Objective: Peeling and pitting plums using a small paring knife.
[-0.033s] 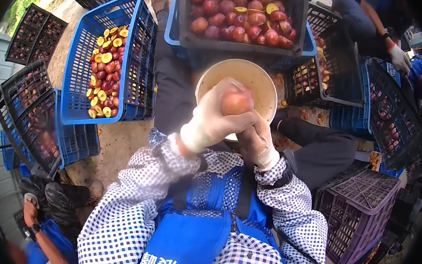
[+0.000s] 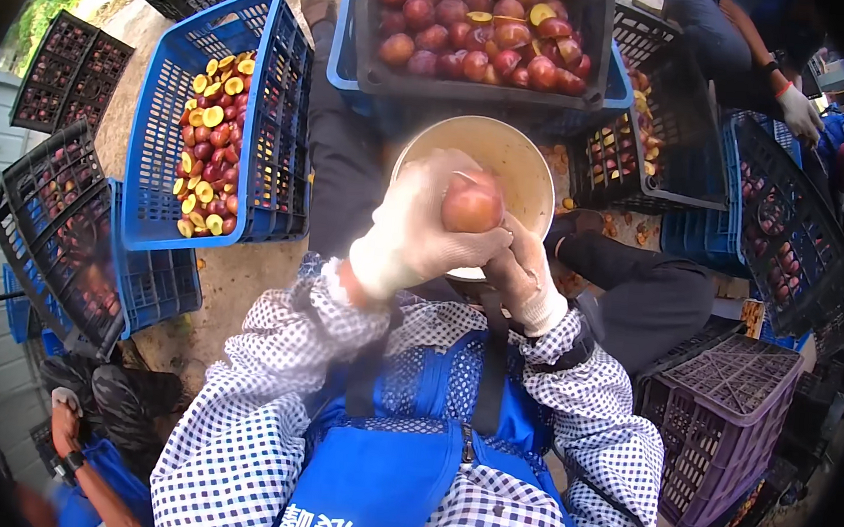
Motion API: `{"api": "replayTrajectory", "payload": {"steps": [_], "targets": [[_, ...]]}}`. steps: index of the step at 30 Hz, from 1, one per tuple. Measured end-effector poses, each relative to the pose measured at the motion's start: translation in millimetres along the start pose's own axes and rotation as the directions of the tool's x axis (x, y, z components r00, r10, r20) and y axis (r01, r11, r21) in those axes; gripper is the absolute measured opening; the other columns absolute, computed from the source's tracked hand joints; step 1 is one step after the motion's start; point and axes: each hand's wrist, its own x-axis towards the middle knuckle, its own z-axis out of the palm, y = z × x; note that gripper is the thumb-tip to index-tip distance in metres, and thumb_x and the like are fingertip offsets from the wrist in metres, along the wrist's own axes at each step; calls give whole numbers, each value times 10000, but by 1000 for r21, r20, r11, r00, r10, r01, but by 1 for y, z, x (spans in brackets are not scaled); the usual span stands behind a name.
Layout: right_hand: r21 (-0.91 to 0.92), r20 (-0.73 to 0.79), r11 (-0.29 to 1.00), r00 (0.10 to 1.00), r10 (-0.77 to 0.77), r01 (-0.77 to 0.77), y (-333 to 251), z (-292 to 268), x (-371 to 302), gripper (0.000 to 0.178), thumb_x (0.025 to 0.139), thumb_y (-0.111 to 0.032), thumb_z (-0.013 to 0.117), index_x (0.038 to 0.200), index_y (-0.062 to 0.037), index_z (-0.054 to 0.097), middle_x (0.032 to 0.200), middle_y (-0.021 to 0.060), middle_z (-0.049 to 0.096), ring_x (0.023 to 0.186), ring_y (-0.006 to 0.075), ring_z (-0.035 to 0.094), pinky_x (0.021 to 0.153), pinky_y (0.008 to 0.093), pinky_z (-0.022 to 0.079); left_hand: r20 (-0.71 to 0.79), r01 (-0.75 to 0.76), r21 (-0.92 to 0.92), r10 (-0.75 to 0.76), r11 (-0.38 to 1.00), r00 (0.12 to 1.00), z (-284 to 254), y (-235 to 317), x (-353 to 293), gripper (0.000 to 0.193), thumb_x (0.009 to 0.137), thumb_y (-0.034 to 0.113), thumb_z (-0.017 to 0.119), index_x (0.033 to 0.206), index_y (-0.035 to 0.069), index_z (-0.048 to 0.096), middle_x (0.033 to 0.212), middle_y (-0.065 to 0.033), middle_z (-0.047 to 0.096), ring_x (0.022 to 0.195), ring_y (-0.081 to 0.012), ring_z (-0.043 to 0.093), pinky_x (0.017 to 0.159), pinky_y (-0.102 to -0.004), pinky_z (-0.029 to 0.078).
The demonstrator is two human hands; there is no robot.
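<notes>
My gloved left hand [image 2: 424, 219] is closed around a reddish plum [image 2: 474, 202], held over a cream-coloured bucket [image 2: 535, 178] between my legs. Pressed against the plum's lower right side is my right hand [image 2: 524, 277], also gloved, its fingers curled. Whatever it grips, if anything, is hidden. Just beyond the bucket stands a dark crate [image 2: 477, 92] heaped with whole red plums [image 2: 433, 19] and some cut pieces, resting on a blue crate [image 2: 342, 56].
At the left, a blue crate [image 2: 157, 140] holds plum halves with yellow flesh [image 2: 214, 135]. Black crates [image 2: 694, 137] and a purple crate [image 2: 729, 421] stand at the right. Other people work nearby; a co-worker's gloved hand [image 2: 801, 116] shows at upper right, another person's arm [image 2: 87, 475] at lower left.
Both wrists have drawn slightly apart, the left toward the left and the right toward the right. The plum remains in my left hand and shows more sharply.
</notes>
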Motion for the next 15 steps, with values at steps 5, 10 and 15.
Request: {"api": "replayTrajectory", "payload": {"steps": [5, 10, 15], "targets": [[-78, 11, 997, 1000, 9, -8, -5, -8, 2, 403, 809, -48, 715, 1201, -11, 631, 1126, 131, 640, 940, 250, 658, 812, 341, 529, 285, 129, -158, -80, 979, 955, -15, -21, 19, 539, 664, 181, 839, 1109, 4, 591, 1047, -88, 656, 910, -178, 643, 831, -307, 530], [195, -105, 969, 979, 177, -154, 6, 14, -3, 327, 923, -98, 624, 1237, -8, 608, 1183, 91, 623, 963, 165, 627, 838, 305, 507, 76, 162, -600, -145, 784, 986, 15, -25, 1, 524, 683, 144, 781, 1143, -12, 586, 1035, -88, 645, 901, -158, 632, 825, -282, 523], [-474, 300, 820, 934, -192, 321, -18, -36, 14, 382, 696, -13, 806, 1049, -11, 659, 1016, 169, 638, 898, 334, 673, 757, 390, 547, 207, 117, 42, -124, 992, 971, -24, 2, 11, 443, 685, 168, 821, 1053, 10, 632, 931, -74, 663, 845, -137, 632, 777, -304, 530]]}}
